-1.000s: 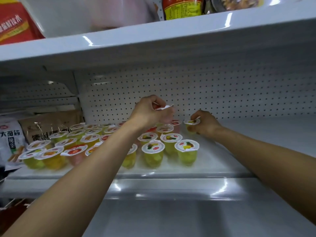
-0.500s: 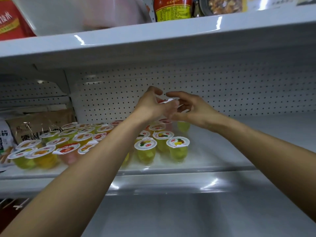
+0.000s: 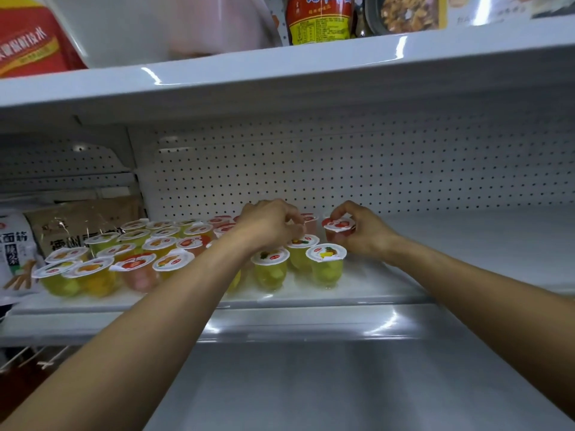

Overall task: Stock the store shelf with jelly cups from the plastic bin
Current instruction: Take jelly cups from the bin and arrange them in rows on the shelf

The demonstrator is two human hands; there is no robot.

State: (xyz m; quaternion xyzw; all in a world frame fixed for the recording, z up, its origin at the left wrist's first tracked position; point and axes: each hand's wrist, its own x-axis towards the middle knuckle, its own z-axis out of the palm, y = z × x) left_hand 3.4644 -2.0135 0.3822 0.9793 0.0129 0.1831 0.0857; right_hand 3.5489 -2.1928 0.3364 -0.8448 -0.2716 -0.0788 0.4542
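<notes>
Two bare hands reach among small clear plastic jelly cups (image 3: 326, 262) standing on a white metal store shelf (image 3: 466, 244).
At the rows' right end, the right hand (image 3: 362, 236) pinches a red jelly cup (image 3: 339, 227) with a white foil lid; the left hand (image 3: 267, 223) curls over the rear cups, and I cannot tell whether it grips one.

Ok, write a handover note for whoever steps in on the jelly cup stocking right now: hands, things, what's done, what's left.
Right hand: holds a red jelly cup at the right end of the back row.
Left hand: fingers curled down over back-row cups; whether it grips one is hidden.
Done: rows of jelly cups stand on the left part of the shelf.
Left: release the red cup, then fill the shelf rightward.
Plastic bin: on the shelf above, contents unclear.
</notes>
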